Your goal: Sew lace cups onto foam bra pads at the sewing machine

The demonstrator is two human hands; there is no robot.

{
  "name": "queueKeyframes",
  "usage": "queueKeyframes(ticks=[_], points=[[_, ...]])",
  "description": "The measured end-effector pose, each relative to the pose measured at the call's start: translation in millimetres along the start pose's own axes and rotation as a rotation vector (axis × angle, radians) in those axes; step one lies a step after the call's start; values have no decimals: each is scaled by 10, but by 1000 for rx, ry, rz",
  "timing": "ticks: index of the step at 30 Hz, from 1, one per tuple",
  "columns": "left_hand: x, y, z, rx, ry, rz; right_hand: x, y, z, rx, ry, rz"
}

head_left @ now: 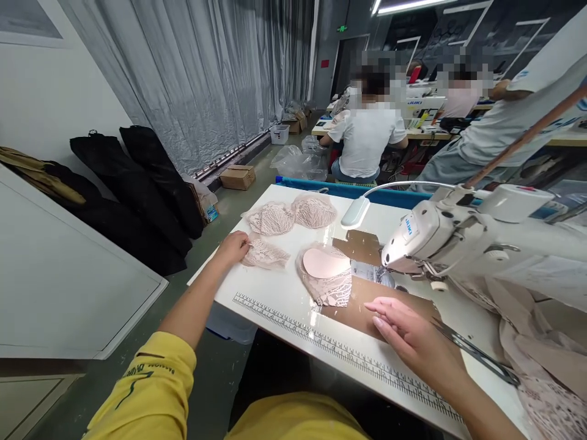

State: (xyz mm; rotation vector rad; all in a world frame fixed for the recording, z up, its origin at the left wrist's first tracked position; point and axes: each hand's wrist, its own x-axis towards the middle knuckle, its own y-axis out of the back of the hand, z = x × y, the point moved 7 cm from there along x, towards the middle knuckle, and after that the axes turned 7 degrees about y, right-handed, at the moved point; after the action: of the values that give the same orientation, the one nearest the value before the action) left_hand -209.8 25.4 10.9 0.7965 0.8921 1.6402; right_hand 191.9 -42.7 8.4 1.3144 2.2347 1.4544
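My left hand pinches the left edge of a pale pink lace piece lying on the white sewing table. Just behind it rest two lace bra cups, side by side. At the middle of the table lies another lace cup piece with a smooth pink pad on top. My right hand hovers over or rests on a brown board, right of that piece, fingers stretched and holding nothing. Whether it touches the board I cannot tell.
A white sewing machine stands at the right, with a lamp behind the work. Dark scissors lie beside my right wrist, near heaped pink fabric. A printed ruler runs along the front edge. Other people sit and stand beyond.
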Motion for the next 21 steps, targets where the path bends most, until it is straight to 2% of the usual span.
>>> queueKeyframes(ticks=[4,7,10,14,17,19,21], points=[[-177,-64,-54,38,16,8,-144,-30,74,3,-33,-2],[-374,-62,-90,35,62,24,-146,-77,55,23,-20,3],[-592,-40,-94,-4,86,22,-70,-126,-144,69,72,35],[-919,-35,-75,-96,87,3,36,-211,-548,134,176,87],[-1164,-103,60,-386,32,-17,140,-297,-858,119,243,188],[-1317,-175,236,-664,-24,-34,238,-411,-1062,57,321,236],[-1452,-247,452,-839,-72,-53,352,-562,-1208,-20,381,243]])
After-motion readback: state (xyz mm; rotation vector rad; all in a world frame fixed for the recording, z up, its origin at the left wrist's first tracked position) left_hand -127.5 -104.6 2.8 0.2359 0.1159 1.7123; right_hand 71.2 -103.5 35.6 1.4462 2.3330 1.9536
